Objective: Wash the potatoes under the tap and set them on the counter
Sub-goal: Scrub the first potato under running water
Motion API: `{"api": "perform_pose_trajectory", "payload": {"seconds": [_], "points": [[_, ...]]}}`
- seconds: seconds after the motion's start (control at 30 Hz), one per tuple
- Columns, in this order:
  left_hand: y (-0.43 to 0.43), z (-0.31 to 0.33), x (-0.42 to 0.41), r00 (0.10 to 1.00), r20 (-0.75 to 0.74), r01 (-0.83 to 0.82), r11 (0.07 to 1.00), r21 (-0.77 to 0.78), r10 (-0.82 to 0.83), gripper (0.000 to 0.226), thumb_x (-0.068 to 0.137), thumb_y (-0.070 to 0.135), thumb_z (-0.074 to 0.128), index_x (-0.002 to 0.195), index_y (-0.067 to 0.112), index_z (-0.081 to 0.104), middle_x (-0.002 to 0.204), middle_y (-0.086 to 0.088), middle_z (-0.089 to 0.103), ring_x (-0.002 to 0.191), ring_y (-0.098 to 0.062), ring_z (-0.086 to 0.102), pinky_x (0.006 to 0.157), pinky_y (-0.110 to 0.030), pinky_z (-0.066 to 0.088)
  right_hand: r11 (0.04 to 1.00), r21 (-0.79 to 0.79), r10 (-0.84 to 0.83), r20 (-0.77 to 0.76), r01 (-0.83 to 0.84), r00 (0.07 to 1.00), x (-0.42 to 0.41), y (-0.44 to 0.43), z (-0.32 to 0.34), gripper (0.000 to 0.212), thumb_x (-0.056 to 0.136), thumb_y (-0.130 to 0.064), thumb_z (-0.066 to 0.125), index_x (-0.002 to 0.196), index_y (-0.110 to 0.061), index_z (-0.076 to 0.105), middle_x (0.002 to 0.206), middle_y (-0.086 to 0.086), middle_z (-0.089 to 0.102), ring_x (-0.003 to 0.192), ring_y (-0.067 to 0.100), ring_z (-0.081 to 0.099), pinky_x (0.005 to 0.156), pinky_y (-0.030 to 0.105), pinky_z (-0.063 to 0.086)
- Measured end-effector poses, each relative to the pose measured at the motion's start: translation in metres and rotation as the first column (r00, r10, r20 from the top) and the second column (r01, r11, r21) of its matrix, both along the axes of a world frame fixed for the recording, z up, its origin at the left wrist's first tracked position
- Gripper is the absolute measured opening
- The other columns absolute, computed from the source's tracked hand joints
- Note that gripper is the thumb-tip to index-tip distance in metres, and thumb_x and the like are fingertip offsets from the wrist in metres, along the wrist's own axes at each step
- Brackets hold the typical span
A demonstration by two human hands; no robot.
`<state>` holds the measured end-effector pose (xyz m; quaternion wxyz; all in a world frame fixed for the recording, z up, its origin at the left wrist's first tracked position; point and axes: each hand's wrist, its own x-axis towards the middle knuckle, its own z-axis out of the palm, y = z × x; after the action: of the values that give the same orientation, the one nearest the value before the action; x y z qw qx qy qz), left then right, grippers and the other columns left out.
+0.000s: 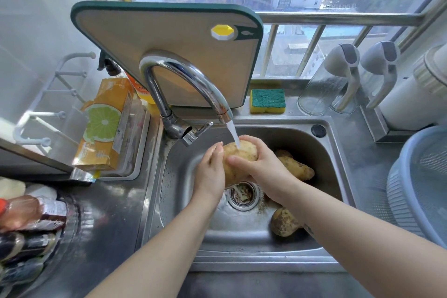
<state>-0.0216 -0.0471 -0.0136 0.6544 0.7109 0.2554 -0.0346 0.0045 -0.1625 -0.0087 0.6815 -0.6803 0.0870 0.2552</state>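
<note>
1. Right hand [262,168]: fingers close together and curled over the top of the held potato [238,156], with the thumb across its near face, gripping it.
2. Left hand [211,172]: fingers nearly straight and pressed together, lying flat against the held potato's 9 o'clock flank.
3. Held potato: one, pale and wet, over the sink [183,201] at 12 o'clock of the drain [243,195]. Its long axis runs roughly 1 to 7 o'clock. The 1 o'clock end sits under the water stream [233,132] from the tap [186,75].
4. Loose potatoes: three, soiled, on the sink floor.
   - First loose potato [297,168]: at 2 o'clock of the drain, long axis about 10 to 4 o'clock.
   - Second loose potato [283,153]: touching the first at its 11 o'clock end, mostly hidden by the right hand, so its axis cannot be told.
   - Third loose potato [284,222]: at 4 o'clock of the drain, partly under the right forearm.
5. Sponge [267,100]: one, yellow and green, on the ledge at 12 o'clock of the sink.
6. Cutting board [169,55]: one, leaning upright behind the tap.
</note>
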Motion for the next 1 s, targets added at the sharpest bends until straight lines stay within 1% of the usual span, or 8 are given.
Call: {"api": "perform_pose_trajectory", "payload": {"seconds": [0.17, 0.27, 0.37, 0.5, 0.6, 0.7, 0.8, 1.0], "points": [[-0.005, 0.002, -0.012, 0.986, 0.062, 0.144, 0.979, 0.147, -0.154, 0.040, 0.102, 0.027, 0.033, 0.139, 0.016, 0.042, 0.140, -0.002, 0.045, 0.123, -0.006, 0.041, 0.103, -0.017, 0.031, 0.966, -0.099, -0.237, 0.019, 0.237, 0.971, 0.004, 0.009, -0.006, 0.016, 0.097, -0.028, 0.052, 0.106, -0.022, 0.064, 0.115, 0.007, 0.064, 0.111, 0.025, 0.061, 0.098, 0.053, 0.049], [-0.005, 0.000, -0.017, 0.974, 0.062, 0.201, 0.954, 0.223, -0.219, 0.052, 0.095, 0.029, 0.053, 0.142, 0.018, 0.036, 0.129, 0.006, 0.044, 0.112, 0.000, 0.043, 0.090, -0.006, 0.033, 0.952, -0.128, -0.278, 0.034, 0.280, 0.960, 0.006, 0.010, -0.008, 0.032, 0.101, -0.020, 0.035, 0.090, -0.025, 0.065, 0.112, 0.011, 0.066, 0.109, 0.030, 0.061, 0.097, 0.054, 0.049], [-0.002, -0.001, -0.012, 0.987, 0.100, 0.109, 0.982, 0.151, -0.125, 0.055, 0.085, 0.026, 0.069, 0.135, 0.019, 0.046, 0.118, 0.009, 0.051, 0.097, 0.007, 0.051, 0.076, 0.004, 0.037, 0.976, -0.065, -0.206, 0.038, 0.209, 0.978, 0.000, 0.008, -0.011, 0.022, 0.102, -0.029, 0.039, 0.111, -0.026, 0.059, 0.124, 0.008, 0.060, 0.117, 0.027, 0.058, 0.102, 0.052, 0.047], [-0.001, -0.002, 0.000, 0.994, -0.060, -0.103, 0.978, -0.180, 0.093, 0.027, 0.085, 0.042, 0.065, 0.108, 0.027, 0.065, 0.114, -0.002, 0.067, 0.098, -0.015, 0.065, 0.090, -0.034, 0.054, 0.999, -0.030, -0.033, 0.072, 0.035, 0.997, -0.007, 0.005, -0.014, 0.058, 0.083, -0.050, 0.061, 0.135, -0.032, 0.043, 0.138, 0.003, 0.049, 0.126, 0.021, 0.052, 0.106, 0.047, 0.044], [0.001, 0.000, 0.004, 0.972, -0.219, -0.139, 0.960, -0.241, 0.085, 0.026, 0.095, 0.043, 0.046, 0.092, 0.032, 0.068, 0.111, -0.007, 0.067, 0.097, -0.028, 0.067, 0.077, -0.046, 0.058, 0.993, -0.103, 0.063, 0.123, -0.050, 0.990, -0.010, -0.005, -0.019, 0.085, 0.074, -0.052, 0.071, 0.146, -0.027, 0.032, 0.142, -0.001, 0.044, 0.130, 0.017, 0.047, 0.109, 0.042, 0.042], [0.003, 0.001, 0.004, 0.983, -0.183, -0.064, 0.983, -0.173, 0.032, 0.032, 0.099, 0.040, 0.036, 0.097, 0.036, 0.067, 0.120, -0.005, 0.064, 0.106, -0.027, 0.063, 0.089, -0.049, 0.054, 0.991, -0.133, 0.038, 0.141, -0.019, 0.989, -0.012, -0.009, -0.022, 0.082, 0.070, -0.041, 0.082, 0.139, -0.027, 0.041, 0.131, 0.001, 0.053, 0.118, 0.016, 0.056, 0.100, 0.041, 0.050], [0.001, 0.000, 0.000, 0.991, -0.046, 0.122, 0.989, -0.089, -0.126, 0.038, 0.102, 0.035, 0.032, 0.134, 0.027, 0.051, 0.139, 0.001, 0.051, 0.126, -0.016, 0.050, 0.109, -0.041, 0.039, 0.979, -0.038, -0.201, 0.009, 0.201, 0.979, -0.005, -0.002, -0.020, 0.072, 0.054, -0.054, 0.081, 0.116, -0.024, 0.060, 0.114, 0.006, 0.067, 0.104, 0.023, 0.067, 0.090, 0.050, 0.056], [0.005, -0.003, -0.009, 0.938, 0.029, 0.344, 0.918, -0.197, -0.345, 0.057, 0.094, 0.032, 0.050, 0.147, 0.027, 0.030, 0.141, 0.009, 0.039, 0.132, -0.010, 0.040, 0.113, -0.037, 0.035, 0.937, 0.000, -0.337, -0.259, 0.349, 0.905, 0.010, -0.009, -0.012, 0.020, 0.091, -0.039, 0.062, 0.102, -0.022, 0.065, 0.104, 0.006, 0.068, 0.098, 0.026, 0.066, 0.085, 0.047, 0.057]]}}
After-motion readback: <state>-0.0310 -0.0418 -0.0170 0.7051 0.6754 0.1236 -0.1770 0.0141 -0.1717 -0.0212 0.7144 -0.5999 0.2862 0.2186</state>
